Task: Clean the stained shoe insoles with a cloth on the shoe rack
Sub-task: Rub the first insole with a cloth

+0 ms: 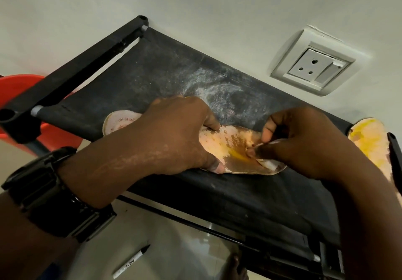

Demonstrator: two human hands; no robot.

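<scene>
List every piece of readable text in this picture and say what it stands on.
"AW-2", or close to it: handwritten on the white marker lying on the floor; small and tilted, so not certain.
Leftmost insole: reddish print, too blurred to read.
No other text shows.

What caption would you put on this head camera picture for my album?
Left hand holds a stained insole on the black shoe rack while the right hand pinches its end.

Marker pen on the floor, white barrel bearing dark lettering, appears to read "AW-2", characters small and tilted.
</scene>
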